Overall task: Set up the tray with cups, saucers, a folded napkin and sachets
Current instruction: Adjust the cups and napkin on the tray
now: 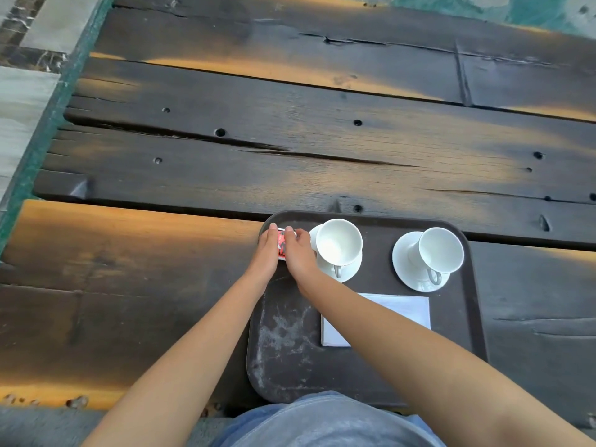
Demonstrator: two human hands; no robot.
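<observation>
- On my feed the sachets (281,245) are a small red-and-white packet stack with dark print. They lie in the far-left corner of the tray (290,333), just inside its rim.
- My left hand (267,250) lies along the stack's left side with its fingers straight, pressing against it.
- My right hand (300,253) is on the other side. Its fingers bend over the stack's far end, so the packets are squeezed between the two hands.
- The tray is dark brown with rounded corners and a pale scuffed patch on its near-left part.
- The left cup (338,241) is white and empty. It stands upright on the left saucer (350,272), just beside my right hand, with its handle turned toward me.
- The right cup (441,250) is the same kind and sits on the right saucer (403,262) near the tray's far-right corner, handle also toward me.
- The napkin (406,308) is a white folded square lying flat on the tray nearer to me than the cups. My right forearm crosses over part of it.
- The tray rests on a dark, weathered plank table (193,175).
</observation>
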